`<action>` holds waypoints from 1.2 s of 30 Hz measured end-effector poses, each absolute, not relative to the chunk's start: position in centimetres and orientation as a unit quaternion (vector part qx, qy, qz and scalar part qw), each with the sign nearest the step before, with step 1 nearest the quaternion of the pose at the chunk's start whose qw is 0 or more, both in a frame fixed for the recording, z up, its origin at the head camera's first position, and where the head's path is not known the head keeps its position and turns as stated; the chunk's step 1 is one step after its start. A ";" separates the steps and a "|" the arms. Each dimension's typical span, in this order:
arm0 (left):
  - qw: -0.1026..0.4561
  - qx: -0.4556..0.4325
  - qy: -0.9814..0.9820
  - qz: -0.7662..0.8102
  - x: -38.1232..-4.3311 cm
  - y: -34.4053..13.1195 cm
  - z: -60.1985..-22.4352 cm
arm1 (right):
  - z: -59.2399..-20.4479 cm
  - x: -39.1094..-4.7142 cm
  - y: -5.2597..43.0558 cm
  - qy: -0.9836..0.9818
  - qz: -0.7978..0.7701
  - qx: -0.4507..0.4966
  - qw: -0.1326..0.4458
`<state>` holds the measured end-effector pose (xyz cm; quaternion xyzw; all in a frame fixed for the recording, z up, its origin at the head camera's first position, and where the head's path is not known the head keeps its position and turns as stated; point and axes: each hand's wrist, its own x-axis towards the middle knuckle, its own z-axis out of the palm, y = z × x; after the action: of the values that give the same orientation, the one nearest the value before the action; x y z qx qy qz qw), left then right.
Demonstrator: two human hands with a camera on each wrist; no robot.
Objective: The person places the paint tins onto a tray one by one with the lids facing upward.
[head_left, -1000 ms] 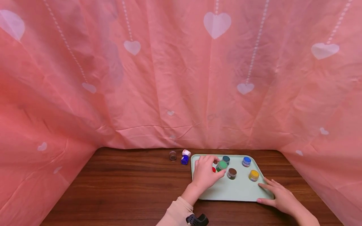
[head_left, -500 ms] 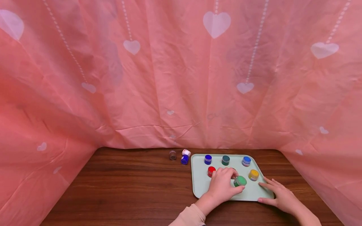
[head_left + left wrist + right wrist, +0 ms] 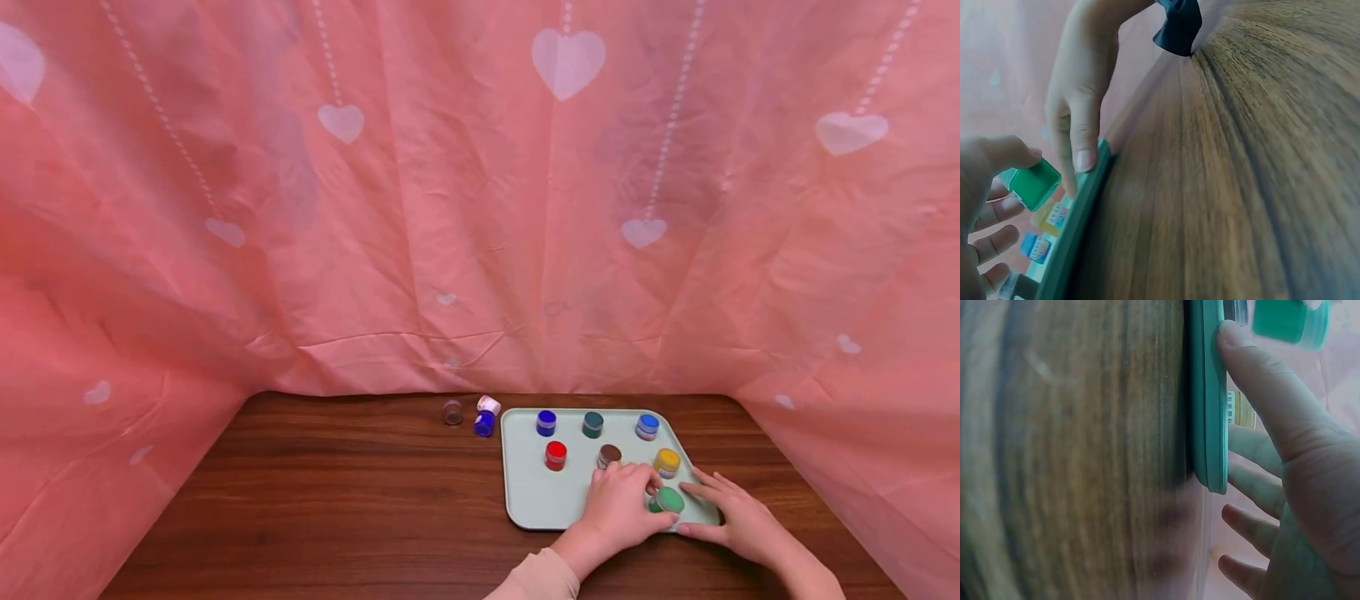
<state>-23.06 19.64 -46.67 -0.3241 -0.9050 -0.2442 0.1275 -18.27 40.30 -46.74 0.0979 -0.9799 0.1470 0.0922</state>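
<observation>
My left hand (image 3: 618, 507) pinches a small green paint jar (image 3: 667, 500) between thumb and fingers. In the left wrist view the jar (image 3: 1036, 185) is tilted and looks raised off the pale green tray (image 3: 540, 500). My right hand (image 3: 746, 521) touches the tray's near right corner, its thumb on the front rim and its fingers extended along the right side. On the tray stand a yellow jar (image 3: 667, 462), a brown jar (image 3: 609, 454) partly behind my left hand, and a red jar (image 3: 556, 456). The back row has dark blue (image 3: 546, 423), dark green (image 3: 592, 424) and lighter blue jars (image 3: 647, 427).
Left of the tray, on the brown wooden table (image 3: 337, 500), are a clear brownish jar (image 3: 452, 412), a white jar (image 3: 488, 406) and a blue jar (image 3: 484, 424) touching it. A pink curtain (image 3: 480, 250) with hearts hangs around the table's back and sides.
My left hand has carried the green jar from the tray's back left to its near right corner, uncovering the red and dark blue jars. My right hand has stayed at the tray's corner.
</observation>
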 end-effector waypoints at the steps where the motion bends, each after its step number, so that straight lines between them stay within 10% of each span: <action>1: 0.123 -0.321 -0.907 -0.245 -23.1 19.8 -46.7 | -46.8 -18.3 40.3 -0.980 0.147 0.099 0.091; 36: 0.065 -0.299 -0.926 -0.220 -24.6 23.1 -48.0 | -47.0 -18.5 40.5 -0.980 0.145 0.102 0.087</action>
<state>-24.63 23.14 -47.97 -0.2992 -0.9263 -0.2196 0.0652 -18.48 40.47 -46.99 0.1021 -0.9802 0.1455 0.0874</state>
